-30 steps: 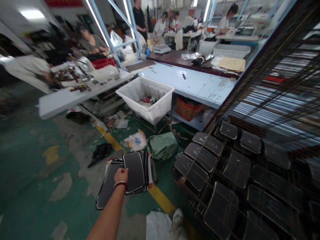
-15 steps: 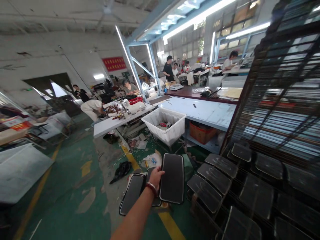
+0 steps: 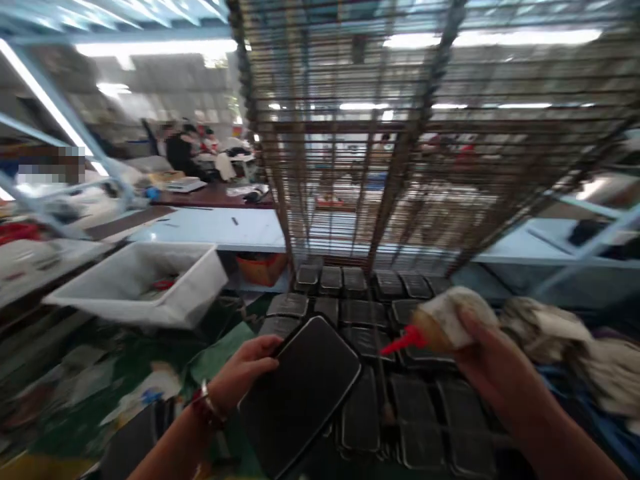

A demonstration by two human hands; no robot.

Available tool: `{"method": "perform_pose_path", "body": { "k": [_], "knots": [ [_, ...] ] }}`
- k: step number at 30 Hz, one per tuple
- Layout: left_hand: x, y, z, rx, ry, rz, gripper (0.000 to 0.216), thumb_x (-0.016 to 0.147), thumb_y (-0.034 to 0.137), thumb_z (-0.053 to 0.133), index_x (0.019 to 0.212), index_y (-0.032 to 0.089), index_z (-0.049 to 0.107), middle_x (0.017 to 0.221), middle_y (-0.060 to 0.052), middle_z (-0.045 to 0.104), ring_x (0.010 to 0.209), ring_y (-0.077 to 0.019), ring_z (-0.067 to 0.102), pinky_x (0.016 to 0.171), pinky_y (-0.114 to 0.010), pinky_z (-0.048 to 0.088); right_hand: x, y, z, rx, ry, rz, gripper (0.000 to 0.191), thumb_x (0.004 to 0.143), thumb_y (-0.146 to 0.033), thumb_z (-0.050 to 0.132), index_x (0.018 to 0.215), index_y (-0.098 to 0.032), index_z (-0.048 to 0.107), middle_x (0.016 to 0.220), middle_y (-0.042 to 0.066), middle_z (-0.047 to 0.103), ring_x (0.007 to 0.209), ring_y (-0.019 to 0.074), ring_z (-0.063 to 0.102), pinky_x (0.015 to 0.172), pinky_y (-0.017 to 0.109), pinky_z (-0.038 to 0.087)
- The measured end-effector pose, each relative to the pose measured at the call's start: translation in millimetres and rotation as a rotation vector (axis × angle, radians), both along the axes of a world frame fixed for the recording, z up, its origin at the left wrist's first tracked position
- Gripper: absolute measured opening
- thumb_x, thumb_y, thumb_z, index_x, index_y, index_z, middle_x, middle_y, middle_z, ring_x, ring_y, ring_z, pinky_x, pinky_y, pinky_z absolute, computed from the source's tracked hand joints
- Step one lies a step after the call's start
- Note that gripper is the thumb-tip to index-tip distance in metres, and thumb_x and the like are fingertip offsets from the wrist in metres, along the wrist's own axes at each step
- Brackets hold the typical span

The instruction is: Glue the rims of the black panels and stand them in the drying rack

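Observation:
My left hand [image 3: 250, 370] is closed on the edge of a black rectangular panel with rounded corners and a pale rim line [image 3: 305, 393], which it holds up at a tilt. My right hand [image 3: 477, 340] grips a whitish squeeze bottle [image 3: 453, 317] whose red pointed nozzle [image 3: 403, 340] is aimed left, toward the panel but apart from it. Beneath and behind them, several similar black panels [image 3: 360, 407] lie in rows of stacks. Motion blurs the scene somewhat.
A slatted metal rack [image 3: 370, 133] leans up behind the stacks. At left stands a white plastic bin [image 3: 135, 293], beside a pale blue worktable [image 3: 240, 227] with an orange box [image 3: 260, 268] under it. Crumpled cloth [image 3: 550, 333] lies at right. People sit farther back.
The view has swung right toward the rack and stacks. My left hand still holds a panel, now tilted and nearer the stacks. My right hand has come into view with the bottle.

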State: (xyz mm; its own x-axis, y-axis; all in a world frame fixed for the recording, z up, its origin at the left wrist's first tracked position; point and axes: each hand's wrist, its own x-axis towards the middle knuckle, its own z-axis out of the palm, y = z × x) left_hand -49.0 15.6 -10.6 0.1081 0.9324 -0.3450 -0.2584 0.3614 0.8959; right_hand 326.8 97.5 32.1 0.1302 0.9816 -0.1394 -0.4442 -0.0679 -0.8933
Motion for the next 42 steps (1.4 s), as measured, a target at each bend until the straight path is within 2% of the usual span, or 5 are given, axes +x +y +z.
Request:
{"method": "perform_pose_path", "body": {
  "k": [7, 14, 19, 27, 42],
  "knots": [
    [70, 29, 41.8, -0.023, 0.168, -0.442, 0.026, 0.075, 0.022, 0.070, 0.101, 0.021, 0.075, 0.099, -0.005, 0.078, 0.090, -0.0246, 0.070, 0.081, -0.033, 0.052, 31, 2, 33.8, 0.165, -0.005, 0.063, 0.035, 0.067, -0.044, 0.087, 0.085, -0.018, 0.073, 0.073, 0.002, 0.067, 0.059, 0.0145, 0.058, 0.050, 0.024, 0.053],
    [109, 44, 58.1, -0.017, 0.318, -0.711, 0.025, 0.079, 0.023, 0.064, 0.101, 0.024, 0.076, 0.097, -0.002, 0.077, 0.089, -0.0253, 0.068, 0.078, -0.031, 0.052, 56, -9, 31.9, 0.203, -0.052, 0.089, 0.035, 0.069, -0.043, 0.086, 0.085, -0.016, 0.069, 0.071, 0.002, 0.065, 0.056, 0.0145, 0.057, 0.041, 0.022, 0.047],
    [114, 47, 54.8, 0.004, 0.326, -0.739, 0.020, 0.076, 0.023, 0.064, 0.091, 0.025, 0.076, 0.093, -0.001, 0.076, 0.088, -0.0254, 0.068, 0.077, -0.031, 0.052, 64, -13, 26.2, 0.213, -0.077, 0.070, 0.036, 0.071, -0.042, 0.085, 0.088, -0.017, 0.066, 0.072, 0.001, 0.063, 0.056, 0.0144, 0.057, 0.038, 0.021, 0.045],
    [119, 49, 57.3, -0.033, 0.348, -0.764, 0.025, 0.075, 0.022, 0.064, 0.095, 0.026, 0.077, 0.094, -0.001, 0.077, 0.088, -0.0265, 0.070, 0.078, -0.033, 0.055, 65, -19, 21.3, 0.195, -0.112, 0.053, 0.039, 0.070, -0.042, 0.085, 0.093, -0.017, 0.066, 0.077, 0.001, 0.065, 0.059, 0.0152, 0.059, 0.041, 0.022, 0.046],
    [114, 43, 61.7, -0.049, 0.346, -0.701, 0.019, 0.075, 0.022, 0.066, 0.088, 0.025, 0.079, 0.092, -0.005, 0.078, 0.086, -0.0281, 0.071, 0.075, -0.031, 0.055, 62, -29, 15.7, 0.180, -0.102, 0.050, 0.037, 0.069, -0.041, 0.085, 0.090, -0.017, 0.066, 0.075, 0.001, 0.066, 0.057, 0.0154, 0.058, 0.041, 0.023, 0.045]
  ]
}}
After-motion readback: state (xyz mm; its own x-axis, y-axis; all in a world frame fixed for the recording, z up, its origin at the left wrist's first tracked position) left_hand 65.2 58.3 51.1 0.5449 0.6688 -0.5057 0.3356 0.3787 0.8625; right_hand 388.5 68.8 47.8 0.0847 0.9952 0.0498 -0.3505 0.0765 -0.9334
